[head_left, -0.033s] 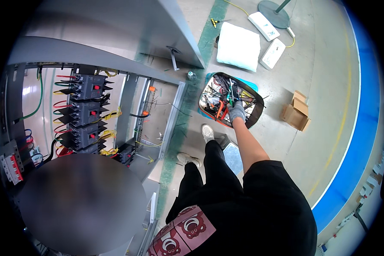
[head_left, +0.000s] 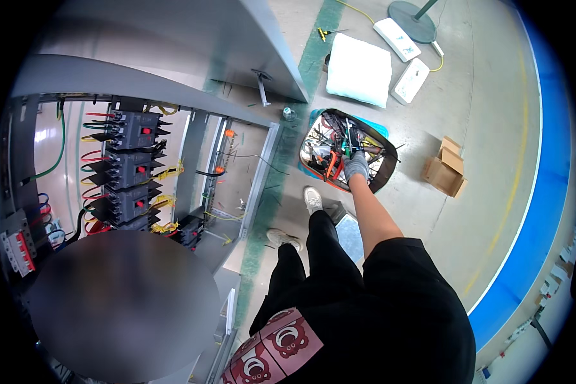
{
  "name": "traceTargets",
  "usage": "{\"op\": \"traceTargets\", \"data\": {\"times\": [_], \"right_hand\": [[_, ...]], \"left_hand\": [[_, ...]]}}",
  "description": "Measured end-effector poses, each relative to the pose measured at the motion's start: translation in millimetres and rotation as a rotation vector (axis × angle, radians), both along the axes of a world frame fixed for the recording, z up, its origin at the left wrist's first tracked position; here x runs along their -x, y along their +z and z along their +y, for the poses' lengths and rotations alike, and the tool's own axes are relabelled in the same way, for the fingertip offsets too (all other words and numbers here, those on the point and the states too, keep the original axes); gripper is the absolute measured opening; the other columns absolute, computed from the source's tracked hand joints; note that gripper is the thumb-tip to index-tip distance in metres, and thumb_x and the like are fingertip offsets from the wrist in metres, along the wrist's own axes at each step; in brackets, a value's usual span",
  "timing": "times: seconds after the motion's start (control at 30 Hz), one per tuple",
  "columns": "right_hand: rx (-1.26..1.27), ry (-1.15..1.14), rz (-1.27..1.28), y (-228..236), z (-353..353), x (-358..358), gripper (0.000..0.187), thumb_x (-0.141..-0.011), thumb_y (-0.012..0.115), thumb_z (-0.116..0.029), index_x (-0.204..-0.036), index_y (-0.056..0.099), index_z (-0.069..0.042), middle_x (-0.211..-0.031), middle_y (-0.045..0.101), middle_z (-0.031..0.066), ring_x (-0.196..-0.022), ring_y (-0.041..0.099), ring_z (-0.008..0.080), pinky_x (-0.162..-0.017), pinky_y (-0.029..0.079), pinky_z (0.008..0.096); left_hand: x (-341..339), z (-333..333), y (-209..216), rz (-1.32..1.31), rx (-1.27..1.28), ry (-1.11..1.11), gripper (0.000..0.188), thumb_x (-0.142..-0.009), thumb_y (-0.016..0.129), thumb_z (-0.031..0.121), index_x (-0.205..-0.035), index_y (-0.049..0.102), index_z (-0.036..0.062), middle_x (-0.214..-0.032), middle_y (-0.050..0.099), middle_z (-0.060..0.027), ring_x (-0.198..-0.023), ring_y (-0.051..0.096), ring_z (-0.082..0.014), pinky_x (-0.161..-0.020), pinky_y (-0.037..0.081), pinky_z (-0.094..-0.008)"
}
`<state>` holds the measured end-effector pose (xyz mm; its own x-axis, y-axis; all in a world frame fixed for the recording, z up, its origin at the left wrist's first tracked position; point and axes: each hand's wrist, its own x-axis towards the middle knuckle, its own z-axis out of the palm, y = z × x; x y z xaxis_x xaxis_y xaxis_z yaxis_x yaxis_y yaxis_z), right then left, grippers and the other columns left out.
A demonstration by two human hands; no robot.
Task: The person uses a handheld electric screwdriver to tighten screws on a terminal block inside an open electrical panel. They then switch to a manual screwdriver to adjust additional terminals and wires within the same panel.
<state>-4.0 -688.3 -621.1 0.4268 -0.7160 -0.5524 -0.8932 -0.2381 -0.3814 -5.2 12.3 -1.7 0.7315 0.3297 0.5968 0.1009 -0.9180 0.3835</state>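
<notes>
My right hand (head_left: 356,166), in a grey glove, reaches down into an open tool bag (head_left: 385,171) on the floor. Its fingers look curled among the tools, beside a green piece (head_left: 347,147); what they grip, if anything, is too small to make out. Orange-red handled pliers (head_left: 331,164) lie just left of the hand, and several dark tools and cable pieces fill the rest of the bag. A teal edge shows around the bag's outside. My left hand is out of the picture.
An electrical cabinet with stacked breakers (head_left: 136,168) and coloured wires stands at left, partly behind a blurred round patch (head_left: 125,304). Around the bag are a white cushion (head_left: 360,70), a cardboard box (head_left: 445,168), a small bottle (head_left: 289,114) and a yellow-handled tool (head_left: 323,34).
The right hand has shifted very slightly within the bag, exposing a bit more of the tools in front of it. The view has drifted a little; all else stays put.
</notes>
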Motion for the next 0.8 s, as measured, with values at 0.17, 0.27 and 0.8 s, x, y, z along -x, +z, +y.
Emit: {"op": "traceTargets", "data": {"times": [0.17, 0.27, 0.8], "right_hand": [[-0.044, 0.029, 0.164, -16, -13, -10, 0.037, -0.077, 0.067, -0.03, -0.104, 0.063, -0.004, -0.1, 0.066, 0.0208, -0.094, 0.063, 0.0374, -0.081, 0.049, 0.0438], [-0.105, 0.03, 0.072, -35, -17, 4, 0.046, -0.077, 0.065, -0.02, -0.121, 0.053, -0.013, -0.086, 0.065, 0.0166, -0.077, 0.064, 0.0308, -0.068, 0.051, 0.0398], [-1.329, 0.591, -0.68, 361, 213, -11, 0.025, -0.092, 0.053, -0.018, -0.113, 0.045, -0.008, -0.068, 0.05, 0.0018, -0.045, 0.041, 0.0074, -0.039, 0.031, 0.0185]], "left_hand": [[-1, 5, 2, 0.0, 0.02, -0.016, 0.032, -0.096, 0.045, 0.017, -0.12, 0.056, -0.0018, -0.121, 0.057, -0.0116, -0.11, 0.052, -0.0222, -0.097, 0.039, -0.0328], [-7, 7, 1, -0.025, -0.051, -0.006, 0.033, -0.096, 0.045, 0.016, -0.121, 0.055, -0.0021, -0.12, 0.057, -0.0123, -0.109, 0.053, -0.0221, -0.097, 0.039, -0.0327], [-27, 4, -8, -0.353, 0.457, -0.269, 0.007, -0.085, 0.062, 0.008, -0.09, 0.063, 0.0031, -0.084, 0.062, -0.0027, -0.078, 0.055, -0.0101, -0.072, 0.046, -0.026]]}}
